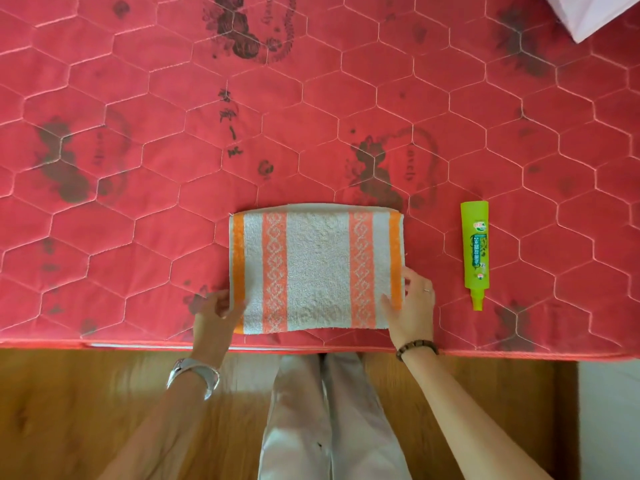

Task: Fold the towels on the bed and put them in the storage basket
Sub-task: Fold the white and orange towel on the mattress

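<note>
Pinching the towel (317, 268) at both sides now: the left hand (214, 317) curls its fingers (221, 301) round the orange left edge near the front corner, and the right hand (414, 303) has its thumb on top and its fingers wrapped past the right edge. The towel lies flat on the red quilted bed (138, 209), a neat rectangle with stripes running away from the person, a second layer peeking out along its far edge. Its near edge sits just inside the bed's front edge, square to it. Off to the right, apart from the towel, a green tube (475, 251) lies alongside the right edge, its nozzle pointing to the front. Plenty of open quilt to the left and beyond the far edge. A white cloth corner (588, 12) shows at the far right. Below the bed's edge, wooden floor (86, 410) on either side of the person's legs.
</note>
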Demonstrator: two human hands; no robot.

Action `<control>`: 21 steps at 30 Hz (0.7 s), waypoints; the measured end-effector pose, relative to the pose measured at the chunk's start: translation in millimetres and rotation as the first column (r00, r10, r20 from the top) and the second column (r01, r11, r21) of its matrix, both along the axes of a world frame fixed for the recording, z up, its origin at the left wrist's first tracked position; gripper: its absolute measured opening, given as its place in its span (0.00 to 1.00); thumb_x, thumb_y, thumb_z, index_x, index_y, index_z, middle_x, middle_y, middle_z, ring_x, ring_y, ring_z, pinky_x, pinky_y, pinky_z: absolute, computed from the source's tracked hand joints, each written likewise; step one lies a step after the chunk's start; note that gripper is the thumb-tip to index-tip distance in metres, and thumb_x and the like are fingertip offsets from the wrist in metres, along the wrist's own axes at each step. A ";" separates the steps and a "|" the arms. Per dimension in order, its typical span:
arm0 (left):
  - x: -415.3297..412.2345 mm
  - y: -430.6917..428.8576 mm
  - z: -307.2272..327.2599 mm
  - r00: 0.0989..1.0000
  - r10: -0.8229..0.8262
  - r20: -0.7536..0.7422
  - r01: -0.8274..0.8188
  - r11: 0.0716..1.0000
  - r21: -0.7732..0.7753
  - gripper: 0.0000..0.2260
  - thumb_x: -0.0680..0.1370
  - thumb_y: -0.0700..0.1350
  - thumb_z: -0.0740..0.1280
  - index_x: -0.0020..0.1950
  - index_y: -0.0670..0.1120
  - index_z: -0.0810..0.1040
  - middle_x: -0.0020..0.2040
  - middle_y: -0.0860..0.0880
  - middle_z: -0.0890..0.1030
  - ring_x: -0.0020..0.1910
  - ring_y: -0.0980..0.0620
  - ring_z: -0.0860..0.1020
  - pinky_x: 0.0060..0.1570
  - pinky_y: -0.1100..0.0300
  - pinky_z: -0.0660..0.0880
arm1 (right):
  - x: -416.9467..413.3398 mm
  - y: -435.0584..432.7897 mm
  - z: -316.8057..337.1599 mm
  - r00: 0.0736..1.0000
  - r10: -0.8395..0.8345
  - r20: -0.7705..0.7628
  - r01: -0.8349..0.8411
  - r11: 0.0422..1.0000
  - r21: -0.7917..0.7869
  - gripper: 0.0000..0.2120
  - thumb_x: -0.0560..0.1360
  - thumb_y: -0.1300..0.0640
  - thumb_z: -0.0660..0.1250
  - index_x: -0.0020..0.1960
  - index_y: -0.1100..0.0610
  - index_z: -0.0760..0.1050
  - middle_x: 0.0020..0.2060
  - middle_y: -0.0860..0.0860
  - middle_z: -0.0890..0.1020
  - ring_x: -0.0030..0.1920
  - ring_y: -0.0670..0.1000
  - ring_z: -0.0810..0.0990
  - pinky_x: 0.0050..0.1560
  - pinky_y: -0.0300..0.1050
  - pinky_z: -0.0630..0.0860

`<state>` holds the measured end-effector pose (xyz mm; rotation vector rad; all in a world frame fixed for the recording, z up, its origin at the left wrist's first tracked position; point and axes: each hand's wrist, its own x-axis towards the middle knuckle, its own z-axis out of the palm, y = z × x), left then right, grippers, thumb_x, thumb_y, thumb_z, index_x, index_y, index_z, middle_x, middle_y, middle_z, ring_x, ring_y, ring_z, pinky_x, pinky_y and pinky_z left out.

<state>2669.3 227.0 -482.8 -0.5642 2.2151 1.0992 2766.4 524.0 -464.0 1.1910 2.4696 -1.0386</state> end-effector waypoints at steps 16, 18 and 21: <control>-33.0 63.8 41.6 0.994 -0.045 -0.098 0.078 0.927 0.366 0.19 0.78 0.38 0.70 0.69 0.49 0.75 0.44 0.45 0.80 0.38 0.55 0.76 0.35 0.68 0.74 | -112.9 -103.5 31.4 0.976 0.141 -0.166 -0.214 0.765 -0.607 0.21 0.80 0.45 0.61 0.70 0.51 0.69 0.54 0.44 0.76 0.51 0.39 0.77 0.51 0.35 0.76; -31.2 72.5 44.7 0.991 -0.062 -0.121 0.105 0.915 0.391 0.20 0.79 0.38 0.70 0.70 0.48 0.75 0.47 0.45 0.81 0.41 0.54 0.78 0.41 0.65 0.76 | -114.5 -97.3 33.4 0.977 0.148 -0.153 -0.209 0.787 -0.580 0.17 0.80 0.45 0.62 0.66 0.49 0.72 0.50 0.43 0.79 0.46 0.35 0.76 0.44 0.27 0.70; -26.9 85.8 48.8 0.984 -0.111 -0.140 0.162 0.882 0.442 0.23 0.77 0.34 0.71 0.68 0.51 0.74 0.47 0.50 0.81 0.41 0.57 0.78 0.45 0.66 0.75 | -111.3 -82.5 33.3 0.986 0.116 -0.121 -0.165 0.811 -0.562 0.13 0.79 0.48 0.65 0.62 0.51 0.74 0.45 0.45 0.81 0.43 0.39 0.79 0.41 0.31 0.73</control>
